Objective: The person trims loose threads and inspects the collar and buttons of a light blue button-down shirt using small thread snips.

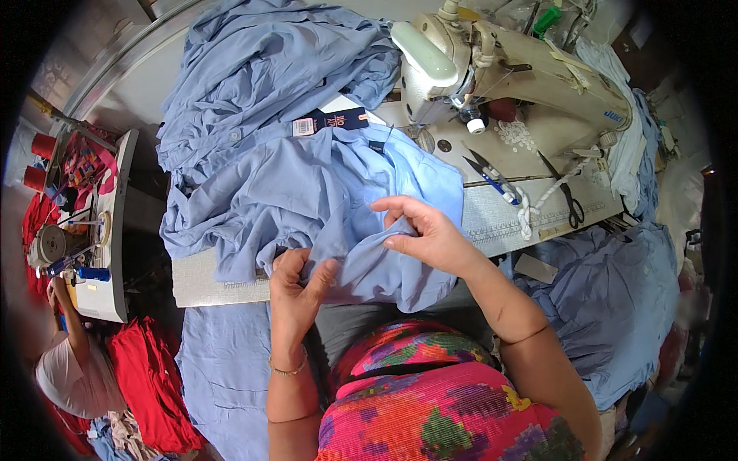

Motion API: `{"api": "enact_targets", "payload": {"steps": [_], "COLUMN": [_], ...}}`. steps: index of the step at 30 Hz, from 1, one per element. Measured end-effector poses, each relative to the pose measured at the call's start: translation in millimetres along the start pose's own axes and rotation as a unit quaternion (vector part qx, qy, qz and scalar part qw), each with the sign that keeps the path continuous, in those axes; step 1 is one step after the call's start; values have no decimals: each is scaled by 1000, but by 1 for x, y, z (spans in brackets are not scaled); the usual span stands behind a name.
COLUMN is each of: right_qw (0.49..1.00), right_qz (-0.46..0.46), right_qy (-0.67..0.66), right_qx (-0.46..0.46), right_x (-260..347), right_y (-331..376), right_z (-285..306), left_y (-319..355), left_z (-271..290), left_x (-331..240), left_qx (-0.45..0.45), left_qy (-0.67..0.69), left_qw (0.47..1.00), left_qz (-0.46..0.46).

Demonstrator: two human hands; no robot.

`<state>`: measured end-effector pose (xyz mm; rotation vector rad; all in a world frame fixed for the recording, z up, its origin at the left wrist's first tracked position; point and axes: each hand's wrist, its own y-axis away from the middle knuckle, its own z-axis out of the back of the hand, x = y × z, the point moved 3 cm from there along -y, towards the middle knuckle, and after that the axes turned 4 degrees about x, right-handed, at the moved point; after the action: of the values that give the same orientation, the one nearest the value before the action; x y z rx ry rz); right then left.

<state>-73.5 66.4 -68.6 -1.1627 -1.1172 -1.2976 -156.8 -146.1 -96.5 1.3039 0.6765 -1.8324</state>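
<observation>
A light blue shirt (288, 177) lies bunched over the front of the sewing table, its near edge hanging toward my lap. My left hand (298, 280) is closed on a fold at the shirt's near left part, thumb against the bent fingers. Further right, my right hand (421, 233) pinches another fold between thumb and fingers, lifting the fabric a little. A dark hang tag (346, 119) with a white label lies at the shirt's far edge. The cloth hides some of my left fingertips.
A sewing machine (507, 61) stands at the far right. Before it lie thread snips (492, 178), black scissors (570, 200), a white cord (526, 215) and small white buttons (516, 137). More blue garments (277, 61) are piled behind; others (607, 300) hang at right. A co-worker (81, 369) sits at left.
</observation>
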Motion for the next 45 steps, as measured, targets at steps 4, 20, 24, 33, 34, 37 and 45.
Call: {"api": "enact_targets", "payload": {"steps": [4,20,24,33,34,37,45], "right_qw": [996,976,979,995,990,993,990], "right_qz": [-3,14,5,-91,-137,-117,-133], "right_qy": [88,216,205,28,-21,0,-12], "right_qx": [3,-10,-6,15,7,27,55], "right_x": [2,-8,-6,-7,-3,-13,-18], "right_y": [-10,-54,-65,-73,-71,-71,-66], "right_z": [-13,-12,-14,-3,-2,5,12], "left_y": [2,7,7,3,2,-1,-3], "left_z": [5,17,17,16,15,13,13], "left_x": [3,7,5,-3,-5,-16,-19], "left_qx": [-78,-120,-121,-114,-112,-103,-87], "left_qy": [-80,-97,-110,-150,-167,-200,-168], "left_qw": [993,988,986,980,977,972,981], "left_qz": [-28,-25,-40,-58,-63,-69,-32]}}
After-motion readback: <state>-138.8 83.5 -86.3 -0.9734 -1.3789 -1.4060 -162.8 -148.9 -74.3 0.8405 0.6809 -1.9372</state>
